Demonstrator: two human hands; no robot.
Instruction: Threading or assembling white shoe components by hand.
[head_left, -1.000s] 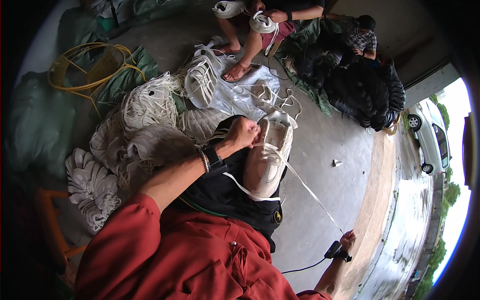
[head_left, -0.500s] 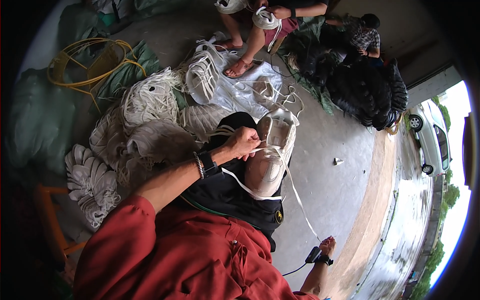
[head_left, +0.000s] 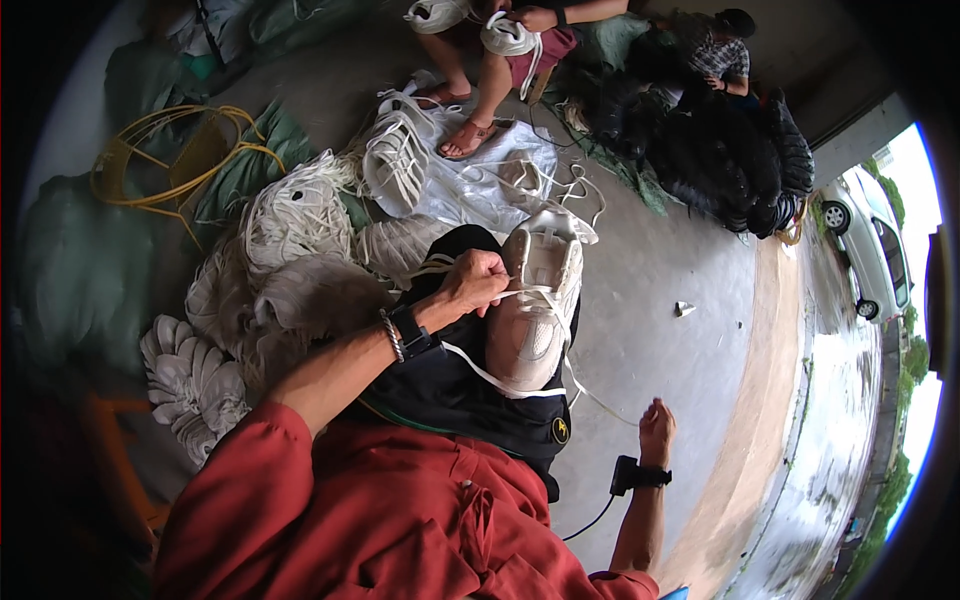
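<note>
A pale sneaker [head_left: 522,345] with a white and beige upper rests on my lap over black cloth [head_left: 462,375]. Beside its lacing area, my left hand [head_left: 474,282] is closed in a pinch on a white shoelace [head_left: 535,292] that crosses the shoe. From the shoe's right side, one length of this lace runs out to my right hand [head_left: 656,432], whose fingers are closed on it, well off to the right. Another loop of lace hangs round the near end of the sneaker. Both wrists carry black straps, and a cable leads from the right one.
Bundles of pale shoe uppers [head_left: 300,215] lie left of my legs, near a yellow round frame [head_left: 180,195]. Ahead, a co-worker's hands [head_left: 525,18] hold a white shoe above plastic sheeting [head_left: 470,180]. Another person [head_left: 722,65] sits behind black bundles [head_left: 735,165]. A car [head_left: 872,240] stands outside.
My right hand has moved up and away from me, and the lace to it now bends along the shoe's side. My left hand keeps its pinch. The view has shifted slightly.
</note>
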